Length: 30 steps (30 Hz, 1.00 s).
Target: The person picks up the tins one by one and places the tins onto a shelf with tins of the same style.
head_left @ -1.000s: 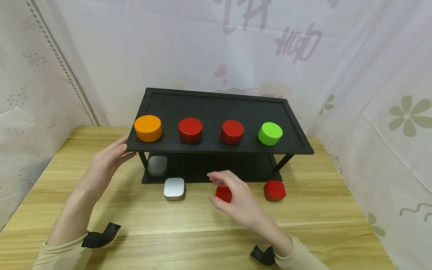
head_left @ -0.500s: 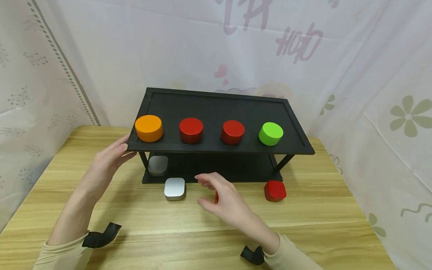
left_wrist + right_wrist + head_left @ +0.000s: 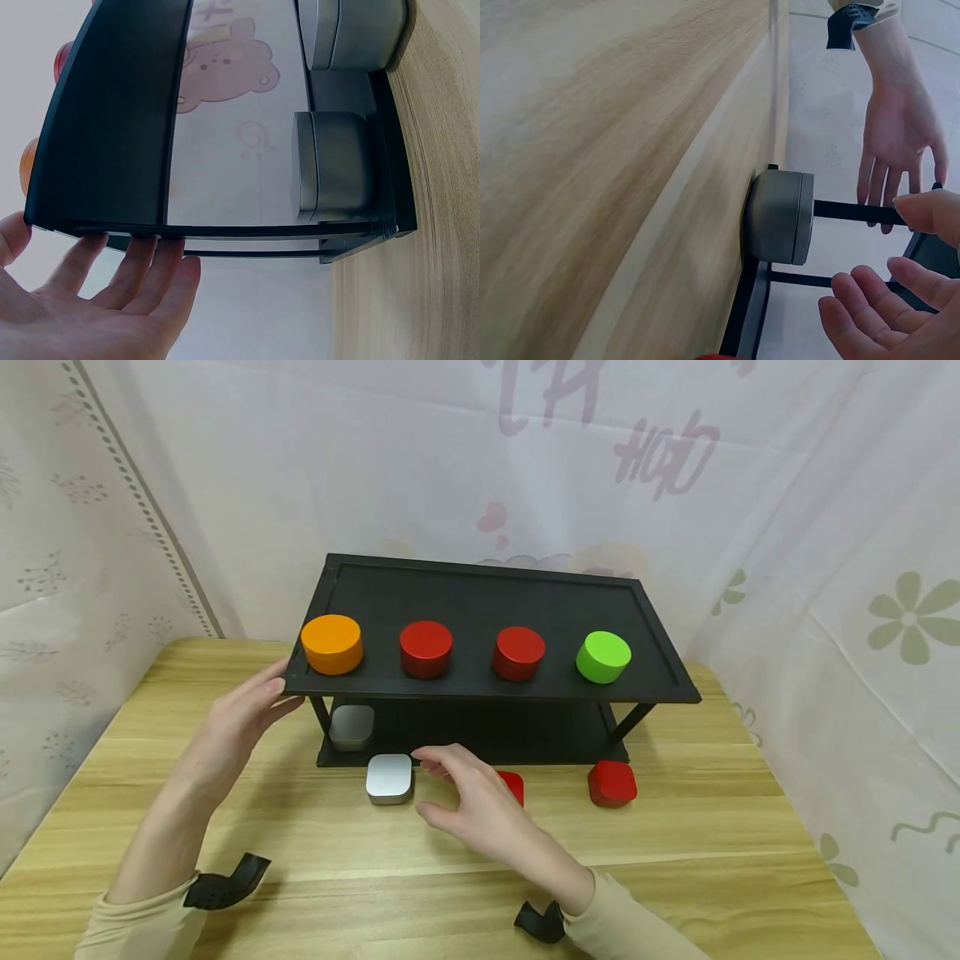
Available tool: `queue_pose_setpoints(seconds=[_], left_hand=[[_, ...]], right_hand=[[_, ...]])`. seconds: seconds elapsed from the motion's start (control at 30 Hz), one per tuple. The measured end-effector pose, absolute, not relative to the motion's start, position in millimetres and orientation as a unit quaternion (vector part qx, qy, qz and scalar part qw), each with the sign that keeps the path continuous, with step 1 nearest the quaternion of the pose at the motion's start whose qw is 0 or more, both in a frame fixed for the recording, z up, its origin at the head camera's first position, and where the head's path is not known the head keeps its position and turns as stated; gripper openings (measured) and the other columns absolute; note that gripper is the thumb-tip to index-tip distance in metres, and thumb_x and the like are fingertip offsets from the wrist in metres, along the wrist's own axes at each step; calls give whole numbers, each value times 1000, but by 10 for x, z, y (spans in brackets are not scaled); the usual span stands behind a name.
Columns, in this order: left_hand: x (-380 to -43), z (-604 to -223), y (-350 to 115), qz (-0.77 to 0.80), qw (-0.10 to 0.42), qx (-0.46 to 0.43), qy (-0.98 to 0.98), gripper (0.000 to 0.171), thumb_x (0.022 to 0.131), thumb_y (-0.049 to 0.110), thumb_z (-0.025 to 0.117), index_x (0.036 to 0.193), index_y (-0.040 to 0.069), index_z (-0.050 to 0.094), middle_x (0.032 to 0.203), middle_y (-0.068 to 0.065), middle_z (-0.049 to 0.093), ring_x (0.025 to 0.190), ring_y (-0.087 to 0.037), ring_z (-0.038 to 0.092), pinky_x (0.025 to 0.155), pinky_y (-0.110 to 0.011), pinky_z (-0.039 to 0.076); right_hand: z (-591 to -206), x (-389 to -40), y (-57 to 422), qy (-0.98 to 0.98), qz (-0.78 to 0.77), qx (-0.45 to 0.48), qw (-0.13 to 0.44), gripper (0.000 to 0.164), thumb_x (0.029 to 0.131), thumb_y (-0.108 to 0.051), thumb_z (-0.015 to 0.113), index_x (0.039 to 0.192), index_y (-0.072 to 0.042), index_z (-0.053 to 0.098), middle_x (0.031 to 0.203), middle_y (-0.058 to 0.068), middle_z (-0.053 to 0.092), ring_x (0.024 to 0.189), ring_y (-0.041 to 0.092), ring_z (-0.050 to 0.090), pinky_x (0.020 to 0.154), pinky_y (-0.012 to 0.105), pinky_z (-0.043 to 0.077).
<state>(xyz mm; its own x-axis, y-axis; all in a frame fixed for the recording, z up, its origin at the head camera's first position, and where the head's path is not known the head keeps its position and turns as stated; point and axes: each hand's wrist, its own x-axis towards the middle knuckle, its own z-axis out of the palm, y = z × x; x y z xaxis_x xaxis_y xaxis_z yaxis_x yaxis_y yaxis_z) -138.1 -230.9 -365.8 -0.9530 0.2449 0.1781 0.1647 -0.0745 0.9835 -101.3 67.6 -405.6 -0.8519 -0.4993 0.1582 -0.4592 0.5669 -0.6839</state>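
My left hand (image 3: pixel 243 710) holds the left edge of the black two-tier shelf (image 3: pixel 480 602), thumb at the front corner and fingers along the side. In the left wrist view its fingers (image 3: pixel 142 270) reach up to the shelf's end. My right hand (image 3: pixel 476 802), thumb and fingers apart and nothing between them, hovers just right of a silver square tin (image 3: pixel 389 778) in front of the shelf. Behind the right hand a red square tin (image 3: pixel 512 785) is partly hidden. Another silver tin (image 3: pixel 352 727) stands on the lower tier at the left.
On the upper tier stand an orange round tin (image 3: pixel 332 645), two red round tins (image 3: pixel 426 649) and a green round tin (image 3: pixel 603 657). A red square tin (image 3: pixel 612 783) sits on the wooden table (image 3: pixel 337 893) at the right. A printed curtain (image 3: pixel 420 460) hangs behind.
My right hand has moved left, past the red square tin and up beside the silver tin, its fingers still apart. My left hand has stayed at the shelf.
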Motion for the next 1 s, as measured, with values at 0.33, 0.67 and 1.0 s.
queue_pose_setpoints(seconds=[0.33, 0.67, 1.0], left_hand=[[-1377, -3655, -2311, 715, 28, 148, 682, 44, 102, 20, 36, 145, 9, 37, 147, 8, 43, 129, 1, 41, 99, -13, 39], [-1378, -3654, -2307, 708, 29, 145, 691, 45, 102, 22, 37, 145, 10, 37, 148, 6, 41, 127, 0, 44, 99, -12, 39], [-1377, -3656, -2307, 708, 26, 148, 690, 44, 102, 21, 36, 145, 9, 37, 149, 5, 40, 127, 0, 44, 99, -12, 40]], right_hand=[[-4099, -1068, 515, 884, -389, -258, 20, 55, 80, -22, 74, 130, -24, 51, 124, -3, 57, 107, 13, 59, 92, 27, 52], [-4151, -1128, 420, 909, -344, -233, 11, 58, 78, -27, 76, 130, -24, 51, 126, -5, 55, 112, 14, 55, 89, 26, 51], [-4205, -1183, 327, 927, -310, -206, 51, 64, 76, -32, 77, 133, -26, 49, 131, -4, 51, 114, 13, 52, 91, 34, 51]])
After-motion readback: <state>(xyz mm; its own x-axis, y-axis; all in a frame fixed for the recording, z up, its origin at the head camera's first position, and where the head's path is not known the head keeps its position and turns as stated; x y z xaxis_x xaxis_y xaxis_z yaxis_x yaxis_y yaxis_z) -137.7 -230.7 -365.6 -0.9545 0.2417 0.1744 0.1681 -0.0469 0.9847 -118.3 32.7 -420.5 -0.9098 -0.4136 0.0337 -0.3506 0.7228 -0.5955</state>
